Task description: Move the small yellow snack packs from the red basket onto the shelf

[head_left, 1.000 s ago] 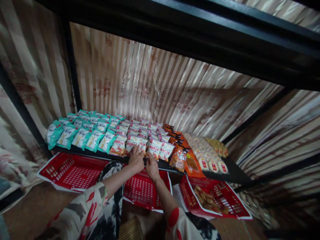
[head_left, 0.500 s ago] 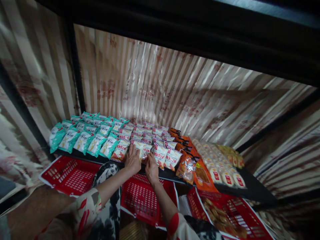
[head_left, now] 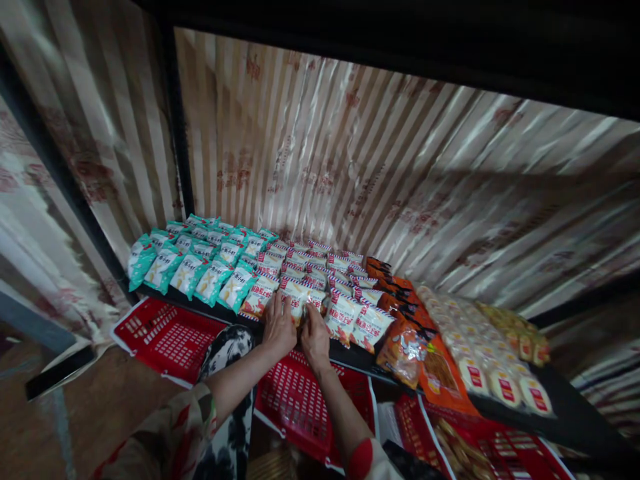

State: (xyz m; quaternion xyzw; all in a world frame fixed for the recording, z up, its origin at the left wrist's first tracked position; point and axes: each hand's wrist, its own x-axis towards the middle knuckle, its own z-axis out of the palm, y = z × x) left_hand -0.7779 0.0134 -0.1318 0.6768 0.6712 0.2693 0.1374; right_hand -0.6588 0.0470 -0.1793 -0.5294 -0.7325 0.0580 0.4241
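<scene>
Both hands are at the front row of white, red and blue-edged snack bags on a black shelf. My left hand [head_left: 280, 328] has its fingers against the front of one snack bag [head_left: 294, 292], gripping its lower part. Close beside it, my right hand [head_left: 315, 339] is closed on the lower edge of the neighbouring snack bag [head_left: 317, 299], its fingertips partly hidden. Similar bags stand in rows behind. A snack bag [head_left: 260, 295] leans to the left of my left hand, and another snack bag [head_left: 343, 316] to the right of my right hand.
Teal-and-white bags [head_left: 215, 280] fill the shelf's left end. Orange bags [head_left: 400, 347], round white packs [head_left: 503, 385] and yellow packs [head_left: 525, 343] stand to the right. Red baskets [head_left: 295, 400] sit below the shelf edge. Black posts [head_left: 177, 127] and a striped sheet [head_left: 320, 147] enclose the shelf.
The camera view has shifted, so the shelf appears farther right. Both hands stay at the same front bags, with only a slight shift of the fingers.
</scene>
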